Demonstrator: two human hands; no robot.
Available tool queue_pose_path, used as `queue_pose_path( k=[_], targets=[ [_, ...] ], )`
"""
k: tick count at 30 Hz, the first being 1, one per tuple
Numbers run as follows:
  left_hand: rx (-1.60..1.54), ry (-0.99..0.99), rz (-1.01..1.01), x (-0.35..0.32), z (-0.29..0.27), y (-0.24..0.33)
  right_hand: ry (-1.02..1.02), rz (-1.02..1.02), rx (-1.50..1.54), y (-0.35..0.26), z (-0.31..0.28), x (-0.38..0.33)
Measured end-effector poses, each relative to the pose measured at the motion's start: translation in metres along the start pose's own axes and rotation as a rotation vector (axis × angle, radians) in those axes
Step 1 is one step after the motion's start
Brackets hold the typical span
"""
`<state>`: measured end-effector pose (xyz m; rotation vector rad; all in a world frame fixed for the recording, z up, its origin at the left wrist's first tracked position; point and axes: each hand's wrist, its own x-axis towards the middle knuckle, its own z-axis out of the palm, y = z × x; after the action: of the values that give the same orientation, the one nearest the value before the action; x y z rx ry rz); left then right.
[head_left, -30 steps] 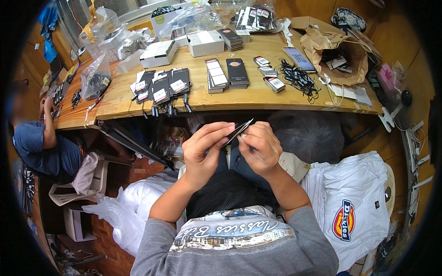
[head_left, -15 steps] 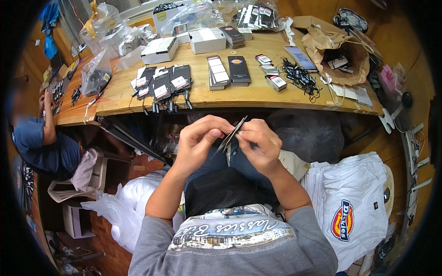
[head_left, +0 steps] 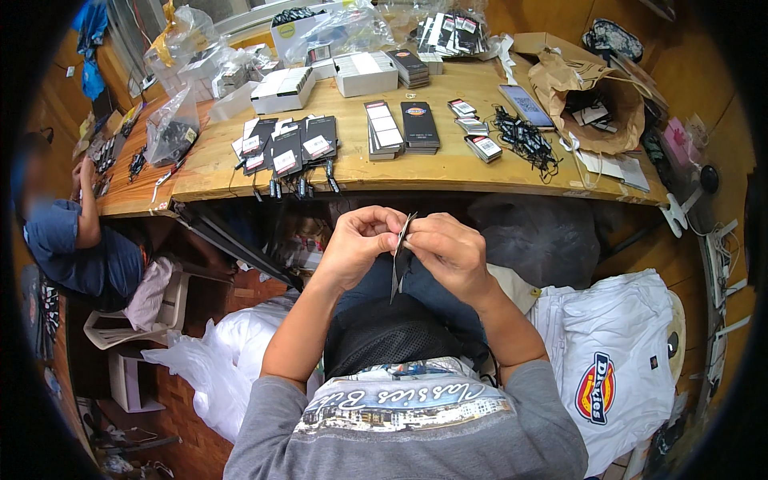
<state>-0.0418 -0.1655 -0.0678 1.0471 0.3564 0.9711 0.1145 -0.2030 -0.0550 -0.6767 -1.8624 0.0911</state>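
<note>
Head view, left hand: your left hand (head_left: 362,244), center of the frame, was pinched narrow, thumb and fingers holding thin, flat, dark-and-pale cards (head_left: 398,268).
Right hand: your right hand (head_left: 450,254), just right of center, was also pinched narrow on the cards, near their upper end; whether it held a cord too, you could not tell.
Cards: they stood nearly edge-on between your hands, lower end over your lap.
Table: on the pale wooden table (head_left: 448,176) across the upper frame lay black rectangular card tags with white labels (head_left: 300,148) at upper left, a tall black card stack (head_left: 418,128) at upper center, and a tangle of thin black cords (head_left: 526,144) at upper right.
Shirts: folded white cotton T-shirts (head_left: 640,336) lay at lower right.
Co-worker: a person in a dark blue top (head_left: 80,248) sat at the left edge.
</note>
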Motion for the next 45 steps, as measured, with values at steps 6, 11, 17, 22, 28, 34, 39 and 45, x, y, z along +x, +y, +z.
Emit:
queue_pose_path(
  k=[6,11,17,22,28,34,39,45],
  targets=[
    [0.207,-0.027,0.063,-0.002,0.000,-0.006,-0.135,0.056,-0.025,-0.003,-0.008,-0.001],
    [0.568,0.103,0.200,-0.011,-0.001,-0.004,-0.265,0.491,0.199,-0.002,-0.014,-0.003],
    [0.186,0.155,0.347,-0.013,-0.006,0.018,-0.243,0.740,0.429,0.009,-0.028,-0.012],
    [0.038,0.212,0.354,-0.008,-0.001,0.013,-0.063,0.903,0.805,0.006,-0.026,-0.009],
    [0.254,0.231,0.240,-0.008,0.006,0.019,-0.028,0.888,0.932,0.003,-0.032,-0.008],
    [0.454,0.101,0.176,-0.007,0.027,0.021,0.010,0.823,0.927,-0.003,-0.029,-0.003],
    [0.582,0.071,0.243,-0.007,0.034,0.021,0.000,0.815,0.886,-0.003,-0.031,-0.003],
    [0.684,0.028,0.259,-0.007,0.038,0.023,-0.002,0.804,0.739,-0.011,-0.030,-0.001]
  ],
)
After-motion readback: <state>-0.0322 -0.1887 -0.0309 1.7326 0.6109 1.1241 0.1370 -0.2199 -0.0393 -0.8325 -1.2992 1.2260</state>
